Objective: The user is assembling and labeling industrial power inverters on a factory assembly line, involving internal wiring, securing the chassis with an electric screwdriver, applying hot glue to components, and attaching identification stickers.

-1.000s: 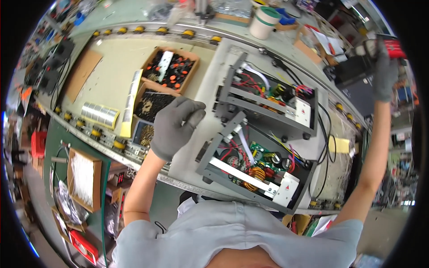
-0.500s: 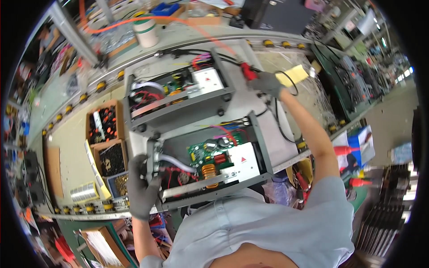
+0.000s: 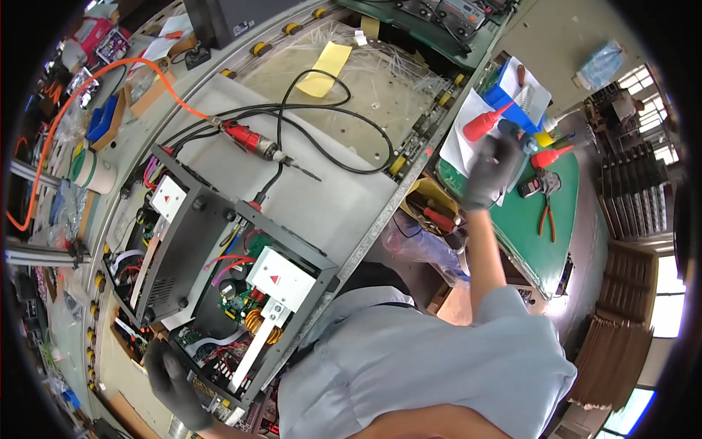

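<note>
My left hand (image 3: 175,386), in a dark grey glove, is beside the end of the near open metal case (image 3: 301,331), fingers apart and nothing visible in them. That case holds a green circuit board (image 3: 232,298), a copper coil and a white plate (image 3: 281,279). My right hand (image 3: 491,174), also gloved, is stretched over the green side table (image 3: 559,252), close to a red pointed-tip bottle (image 3: 480,126). Motion smears its fingers, so any grip is unclear. A red power screwdriver (image 3: 248,137) on an orange hose lies on the bench, untouched.
A second open case (image 3: 186,252) stands behind the near one. Black cables (image 3: 333,110) loop across the bench near a yellow paper (image 3: 325,67). On the side table are a blue bin (image 3: 523,99), another red bottle (image 3: 550,156) and orange-handled pliers (image 3: 547,219).
My view has swung to the right. My right hand has let go of the red screwdriver and moved over the side table. The left hand has come off the case's end panel.
</note>
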